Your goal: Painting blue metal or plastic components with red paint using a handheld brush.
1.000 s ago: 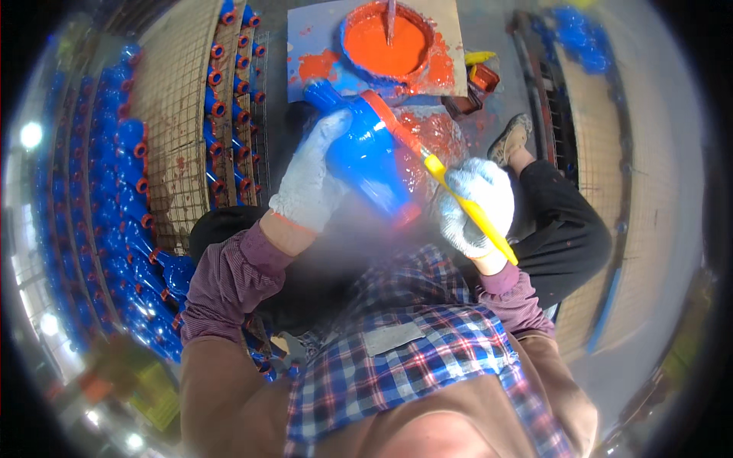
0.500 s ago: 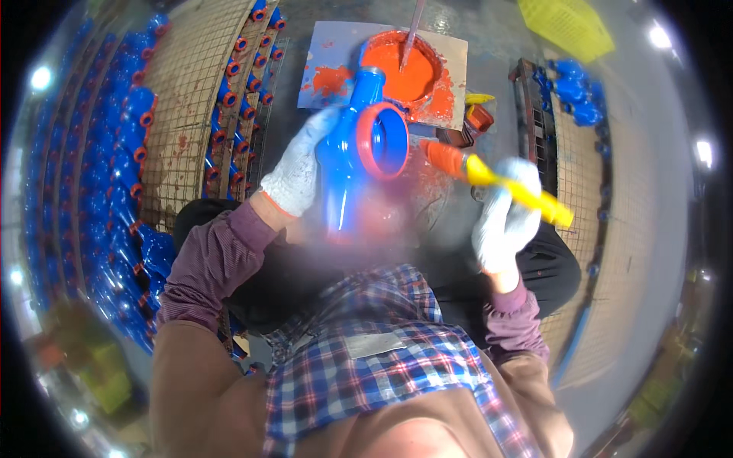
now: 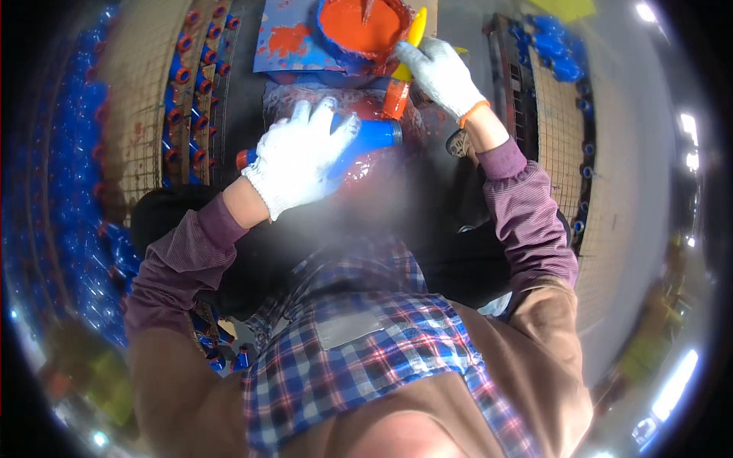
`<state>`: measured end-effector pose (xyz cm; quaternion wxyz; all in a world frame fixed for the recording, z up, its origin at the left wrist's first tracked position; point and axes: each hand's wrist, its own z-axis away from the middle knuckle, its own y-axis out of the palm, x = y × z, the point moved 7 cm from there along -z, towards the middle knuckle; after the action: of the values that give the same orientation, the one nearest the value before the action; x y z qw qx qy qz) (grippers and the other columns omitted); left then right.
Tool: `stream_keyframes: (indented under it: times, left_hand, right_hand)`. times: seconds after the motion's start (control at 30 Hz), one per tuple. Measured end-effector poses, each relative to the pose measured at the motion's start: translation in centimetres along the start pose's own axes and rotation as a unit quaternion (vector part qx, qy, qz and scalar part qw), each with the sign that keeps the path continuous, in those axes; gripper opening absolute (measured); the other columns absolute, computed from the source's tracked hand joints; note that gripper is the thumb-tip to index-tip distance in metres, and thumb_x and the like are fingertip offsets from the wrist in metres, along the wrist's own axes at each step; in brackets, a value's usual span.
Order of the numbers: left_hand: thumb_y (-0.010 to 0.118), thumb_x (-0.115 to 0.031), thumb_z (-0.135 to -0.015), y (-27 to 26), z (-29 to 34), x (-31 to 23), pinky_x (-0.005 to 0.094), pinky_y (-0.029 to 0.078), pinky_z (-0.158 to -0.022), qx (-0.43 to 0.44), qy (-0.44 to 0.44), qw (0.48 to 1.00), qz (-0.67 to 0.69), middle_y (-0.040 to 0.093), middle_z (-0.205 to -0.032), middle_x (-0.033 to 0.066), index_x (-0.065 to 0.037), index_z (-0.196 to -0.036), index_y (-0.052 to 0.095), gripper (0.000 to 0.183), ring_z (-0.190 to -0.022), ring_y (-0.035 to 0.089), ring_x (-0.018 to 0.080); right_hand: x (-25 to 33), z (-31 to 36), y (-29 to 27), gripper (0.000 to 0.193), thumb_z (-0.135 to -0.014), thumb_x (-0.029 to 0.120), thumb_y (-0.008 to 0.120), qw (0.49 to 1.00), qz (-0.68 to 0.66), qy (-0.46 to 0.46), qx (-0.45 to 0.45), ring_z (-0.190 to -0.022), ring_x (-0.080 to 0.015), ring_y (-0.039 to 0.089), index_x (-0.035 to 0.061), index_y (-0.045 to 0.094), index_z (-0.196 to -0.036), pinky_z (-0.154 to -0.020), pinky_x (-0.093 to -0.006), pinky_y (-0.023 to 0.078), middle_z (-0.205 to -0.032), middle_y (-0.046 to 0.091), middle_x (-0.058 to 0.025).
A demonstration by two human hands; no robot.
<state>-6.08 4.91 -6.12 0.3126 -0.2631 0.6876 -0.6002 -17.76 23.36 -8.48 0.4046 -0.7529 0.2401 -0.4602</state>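
Observation:
My left hand (image 3: 301,156), in a white glove, is wrapped around a blue pipe fitting (image 3: 365,139) that lies across my lap with its open end pointing right. Gloved as well, my right hand (image 3: 439,72) grips a brush with a yellow handle (image 3: 416,27). The brush's orange-coated head (image 3: 397,95) points down, just above the fitting's open end. Directly ahead stands a blue tub of orange paint (image 3: 360,27), with a stick standing in it.
The tub rests on a blue board smeared with orange (image 3: 286,42). Wire mesh racks on the left (image 3: 164,99) hold rows of blue fittings with orange ends. Another mesh rack with blue fittings (image 3: 557,99) stands on the right. More blue fittings lie at the lower left (image 3: 229,355).
My left hand lowered the blue fitting from upright in front of me to lying on my lap. My right hand swung the brush from the right up beside the paint tub.

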Motion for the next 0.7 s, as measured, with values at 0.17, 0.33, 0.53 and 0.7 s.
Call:
stream_keyframes:
  times: [0.17,0.33,0.53,0.7]
  left_hand:
    - [0.074,-0.033,-0.066,0.0,0.1,0.0,0.0426,0.055,-0.068,0.018,-0.013,1.0,-0.009,0.051,-0.119,0.0157,-0.013,-0.123,0.057,0.063,-0.1,0.056,0.0346]
    - [0.077,-0.037,-0.063,-0.1,-0.5,0.7,0.0427,0.056,-0.071,0.059,-0.057,0.996,0.04,0.055,-0.113,0.0149,-0.012,-0.12,0.058,0.066,-0.097,0.059,0.0349]
    - [0.084,-0.039,-0.06,0.9,0.2,3.2,0.0413,0.054,-0.082,0.066,-0.153,0.954,0.248,0.062,-0.106,0.0154,-0.009,-0.118,0.059,0.07,-0.095,0.064,0.0324]
    - [0.08,-0.028,-0.072,3.0,1.7,3.5,0.0332,0.052,-0.087,0.102,-0.239,0.709,0.655,0.062,-0.111,0.0072,-0.003,-0.12,0.056,0.059,-0.097,0.063,0.017]
  right_hand:
    - [5.2,1.3,-1.6,0.024,-0.094,0.024,0.055,0.988,0.094,-0.1,-0.073,-0.073,-0.035,0.063,0.0012,0.061,-0.098,-0.06,-0.0443,0.049,-0.08,0.062,-0.018]
    - [8.4,3.8,-4.7,0.021,-0.09,0.022,0.065,0.991,-0.024,-0.068,-0.112,-0.069,-0.0333,0.061,0.0024,0.059,-0.095,-0.059,-0.0391,0.048,-0.083,0.061,-0.0144]
    - [9.5,6.8,-5.1,0.013,-0.088,0.011,0.065,0.976,-0.084,-0.087,-0.182,-0.073,-0.0323,0.063,0.0019,0.062,-0.097,-0.064,-0.0351,0.05,-0.087,0.063,-0.0139]
    - [7.1,9.0,-4.5,0.02,-0.092,-0.001,0.056,0.915,-0.349,0.009,-0.2,-0.096,-0.0152,0.056,-0.0007,0.058,-0.111,-0.084,-0.0281,0.046,-0.107,0.059,-0.0073]
